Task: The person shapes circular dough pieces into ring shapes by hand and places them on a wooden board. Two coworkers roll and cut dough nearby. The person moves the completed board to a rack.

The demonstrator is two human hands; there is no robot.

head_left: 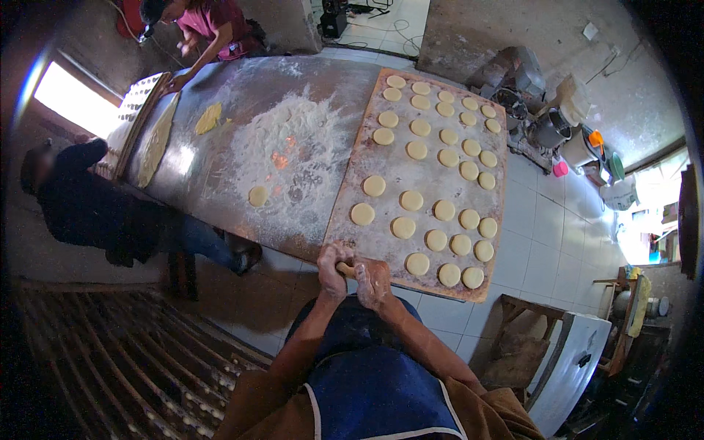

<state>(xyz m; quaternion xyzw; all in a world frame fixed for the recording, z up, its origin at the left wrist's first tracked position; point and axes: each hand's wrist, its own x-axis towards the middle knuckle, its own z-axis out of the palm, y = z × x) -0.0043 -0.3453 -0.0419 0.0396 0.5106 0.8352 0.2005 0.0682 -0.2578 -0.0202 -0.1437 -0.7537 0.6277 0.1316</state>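
Note:
Close to the near edge of the table, my floury left hand [332, 265] and my right hand [374, 281] come together with curled fingers. Between them shows a small tan piece of dough [345, 270], mostly covered by the hands. Just beyond lies a wide wooden board [352, 246] dusted with flour. Several round pale dough discs [412, 200] rest on it in rough rows. Left of the board, a single dough disc [258, 196] sits on the metal table [220, 165], beside a broad patch of loose flour [286, 139].
Across the table a person in a red shirt [220, 29] reaches toward a long dough strip [158, 143] and stacked trays [136, 110]. Another person in dark clothes [95, 198] stands at the left. Slatted racks [110, 359] fill the lower left; a white-topped stand [568, 374] is lower right.

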